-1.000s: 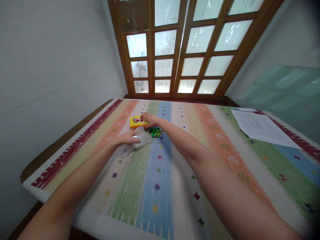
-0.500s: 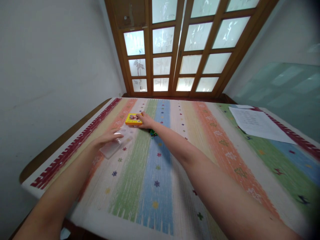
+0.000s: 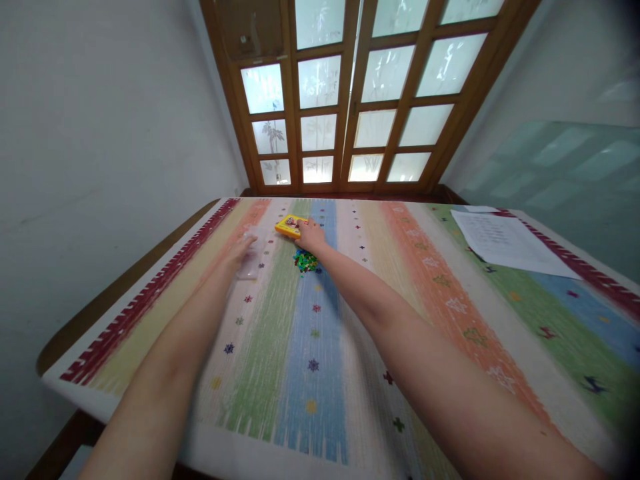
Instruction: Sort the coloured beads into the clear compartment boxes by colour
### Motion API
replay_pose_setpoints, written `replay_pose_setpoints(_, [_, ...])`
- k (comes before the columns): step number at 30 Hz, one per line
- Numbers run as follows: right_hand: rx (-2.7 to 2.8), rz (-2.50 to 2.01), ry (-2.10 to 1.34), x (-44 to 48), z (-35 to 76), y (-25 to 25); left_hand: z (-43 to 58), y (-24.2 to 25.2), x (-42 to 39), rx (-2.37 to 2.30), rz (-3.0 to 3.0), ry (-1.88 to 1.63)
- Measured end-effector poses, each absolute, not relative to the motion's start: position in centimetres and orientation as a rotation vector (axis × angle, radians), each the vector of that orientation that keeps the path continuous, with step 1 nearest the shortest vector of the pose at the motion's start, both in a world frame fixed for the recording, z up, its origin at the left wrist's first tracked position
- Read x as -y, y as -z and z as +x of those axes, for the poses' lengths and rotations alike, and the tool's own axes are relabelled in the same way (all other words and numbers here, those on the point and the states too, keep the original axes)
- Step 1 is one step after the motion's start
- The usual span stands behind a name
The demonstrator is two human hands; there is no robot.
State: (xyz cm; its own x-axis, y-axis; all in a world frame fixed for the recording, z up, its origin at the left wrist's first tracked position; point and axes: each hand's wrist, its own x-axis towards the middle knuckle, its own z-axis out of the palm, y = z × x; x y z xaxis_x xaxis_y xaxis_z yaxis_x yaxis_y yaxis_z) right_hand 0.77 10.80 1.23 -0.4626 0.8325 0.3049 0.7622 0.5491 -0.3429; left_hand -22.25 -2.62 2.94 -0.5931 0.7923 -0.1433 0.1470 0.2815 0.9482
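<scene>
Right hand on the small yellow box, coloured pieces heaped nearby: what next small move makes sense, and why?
Probably grip the small yellow cardboard box with the right hand and lift it: the hand touches its edge without enclosing it, the heap of small coloured pieces lies just nearer, and the left hand rests on the clear plastic packet.

Paper sheet [image 3: 505,241] on striped cloth [image 3: 400,300], far right
</scene>
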Motion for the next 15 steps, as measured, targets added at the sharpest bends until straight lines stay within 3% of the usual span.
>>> replay_pose_setpoints(8, [2.453, -1.202, -0.353, -14.1, 8.1, -1.2, -20.9, -2.4, -3.9, -2.066, 1.599, -0.696])
replay_pose_setpoints(15, [2.299, -0.957, -0.373, -9.9, 13.0, -0.1, -20.7, -2.1, -6.8, -2.215, 1.866, -0.382])
